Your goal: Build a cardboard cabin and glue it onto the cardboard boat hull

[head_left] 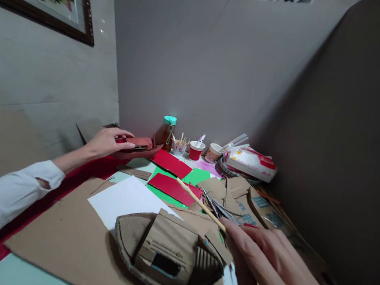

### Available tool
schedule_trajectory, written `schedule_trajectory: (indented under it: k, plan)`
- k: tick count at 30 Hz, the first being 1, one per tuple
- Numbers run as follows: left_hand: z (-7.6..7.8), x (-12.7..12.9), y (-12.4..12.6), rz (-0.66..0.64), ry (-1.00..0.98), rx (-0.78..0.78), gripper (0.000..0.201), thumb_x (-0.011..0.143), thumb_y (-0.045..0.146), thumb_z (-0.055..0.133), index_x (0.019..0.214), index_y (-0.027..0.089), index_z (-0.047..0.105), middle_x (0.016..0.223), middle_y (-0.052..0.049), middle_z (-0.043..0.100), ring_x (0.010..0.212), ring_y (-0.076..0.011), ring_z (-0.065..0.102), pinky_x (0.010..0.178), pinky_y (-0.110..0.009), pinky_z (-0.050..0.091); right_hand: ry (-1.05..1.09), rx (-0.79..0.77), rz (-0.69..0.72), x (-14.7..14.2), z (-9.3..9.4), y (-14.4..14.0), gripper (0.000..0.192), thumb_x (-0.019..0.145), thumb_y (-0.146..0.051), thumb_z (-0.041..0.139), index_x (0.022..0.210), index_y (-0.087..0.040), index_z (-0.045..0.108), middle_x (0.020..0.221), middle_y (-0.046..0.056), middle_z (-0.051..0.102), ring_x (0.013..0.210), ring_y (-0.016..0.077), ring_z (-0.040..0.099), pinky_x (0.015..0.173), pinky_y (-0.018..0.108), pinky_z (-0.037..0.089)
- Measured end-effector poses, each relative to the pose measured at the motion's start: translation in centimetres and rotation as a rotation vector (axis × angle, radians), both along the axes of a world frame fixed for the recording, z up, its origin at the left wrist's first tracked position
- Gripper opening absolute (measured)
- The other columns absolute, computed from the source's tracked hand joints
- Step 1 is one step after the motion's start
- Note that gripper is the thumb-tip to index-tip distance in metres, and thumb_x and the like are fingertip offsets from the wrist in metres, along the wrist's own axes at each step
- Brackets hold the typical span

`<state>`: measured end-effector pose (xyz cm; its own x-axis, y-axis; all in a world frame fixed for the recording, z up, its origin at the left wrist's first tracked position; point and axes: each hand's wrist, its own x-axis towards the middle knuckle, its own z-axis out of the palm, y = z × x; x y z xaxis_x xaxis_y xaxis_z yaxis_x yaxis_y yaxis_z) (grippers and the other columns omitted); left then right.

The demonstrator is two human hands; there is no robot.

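My left hand point(110, 143) reaches to the far left, its thumb and fingers around the cabin of a red model boat point(142, 143). In my right hand point(275, 263), a thin wooden stick point(199, 202) is pinched and points up to the left. Below the stick, a brown cardboard boat point(169, 253) with a roofed cabin and a cut-out window lies in front of me. It rests partly over a white sheet of paper point(125, 199) and a large cardboard sheet point(60, 233). Scissors point(214, 205) lie just beyond the right hand, partly hidden.
Red card point(172, 163) and green card point(197, 176) lie mid-table. Along the back stand a bottle with a turquoise lid point(168, 132), a cup of sticks point(179, 148), a red cup point(196, 152) and a patterned cup point(213, 153). Cardboard scraps point(239, 192) pile up at right, below a tissue pack point(250, 164).
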<state>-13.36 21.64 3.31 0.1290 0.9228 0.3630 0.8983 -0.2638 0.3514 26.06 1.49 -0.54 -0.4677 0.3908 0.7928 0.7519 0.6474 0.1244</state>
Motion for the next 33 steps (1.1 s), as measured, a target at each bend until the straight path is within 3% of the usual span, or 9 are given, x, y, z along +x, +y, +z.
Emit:
schedule_trajectory:
  k: [5,9,13,17,19,22,25,29,33]
  plan:
    - [-2.9,-1.2,0.8,-0.103,0.043,-0.047,0.033,0.096,0.035,0.063,0.125,0.019,0.062,0.130,-0.010,0.063,0.112,-0.0268,0.064,0.094,-0.049,0.054,-0.005,-0.074,-0.009,-0.3,0.2,0.0,0.048,0.091,-0.001,0.060,0.139,-0.008,0.058,0.108,0.016,0.068,0.093,0.0252,0.063,0.074,0.036,0.054]
    - [-3.4,-2.0,1.3,-0.151,0.060,-0.095,0.034,0.095,0.035,0.065,0.124,0.018,0.063,0.128,-0.010,0.065,0.111,-0.0267,0.065,0.094,-0.050,0.054,0.057,-0.082,0.002,-1.3,0.5,-0.2,0.039,0.092,0.001,0.057,0.130,-0.007,0.062,0.098,0.014,0.067,0.086,0.0222,0.060,0.070,0.034,0.053]
    - [-1.5,-0.8,-1.1,-0.141,-0.007,0.006,0.039,0.077,0.043,0.079,0.108,0.020,0.074,0.120,-0.012,0.072,0.108,-0.0344,0.066,0.093,-0.044,0.051,0.039,-0.083,0.048,-1.7,0.9,-0.2,0.038,0.092,0.003,0.057,0.129,-0.003,0.062,0.097,0.015,0.066,0.086,0.0217,0.057,0.070,0.033,0.051]
    - [1.5,3.3,-8.3,-0.195,-0.145,0.187,0.032,0.095,0.046,0.055,0.109,0.023,0.073,0.120,-0.010,0.073,0.113,-0.0284,0.064,0.096,-0.039,0.049,0.013,-0.028,0.086,-1.7,1.2,-0.6,0.034,0.091,0.002,0.054,0.123,-0.001,0.064,0.095,0.015,0.067,0.085,0.0233,0.058,0.072,0.036,0.051]
    - [2.7,5.9,-12.4,-0.336,-0.145,0.201,0.024,0.093,0.041,0.062,0.111,0.030,0.073,0.117,-0.003,0.074,0.110,-0.0226,0.065,0.094,-0.032,0.049,0.004,0.014,0.095,-1.8,1.3,-1.0,0.035,0.091,0.001,0.053,0.125,-0.001,0.063,0.092,0.014,0.068,0.084,0.0237,0.059,0.071,0.036,0.051]
    - [3.6,9.1,-16.6,-0.655,-0.063,0.271,0.013,0.092,0.022,0.066,0.103,0.024,0.073,0.092,-0.004,0.072,0.083,-0.0157,0.066,0.074,-0.026,0.051,-0.007,-0.016,0.128,-2.2,1.6,-1.5,0.038,0.090,0.001,0.055,0.128,0.001,0.060,0.085,0.011,0.065,0.076,0.0209,0.056,0.064,0.033,0.047]
    - [3.9,10.5,-18.1,-0.659,0.018,0.330,0.009,0.093,0.019,0.064,0.092,0.020,0.072,0.081,-0.004,0.065,0.070,-0.0142,0.061,0.062,-0.027,0.047,-0.001,-0.040,0.159,-2.5,2.1,-1.8,0.035,0.091,0.002,0.056,0.125,0.000,0.063,0.080,0.009,0.064,0.070,0.0187,0.053,0.060,0.032,0.044]
    - [4.0,10.9,-18.0,-0.653,0.129,0.367,0.011,0.094,0.021,0.063,0.087,0.022,0.072,0.081,-0.004,0.063,0.076,-0.0187,0.058,0.066,-0.032,0.044,-0.045,0.038,0.062,-2.9,2.6,-1.6,0.016,0.091,-0.004,0.062,0.103,-0.007,0.073,0.071,0.005,0.064,0.064,0.0176,0.049,0.058,0.032,0.041]
    - [3.9,11.0,-17.9,-0.773,0.287,0.409,0.016,0.092,0.010,0.056,0.089,0.020,0.069,0.080,-0.005,0.060,0.075,-0.0201,0.053,0.066,-0.034,0.041,-0.107,0.095,-0.041,-3.0,2.7,-1.4,0.015,0.095,-0.015,0.063,0.089,-0.011,0.076,0.066,0.003,0.063,0.061,0.0186,0.048,0.055,0.033,0.037]
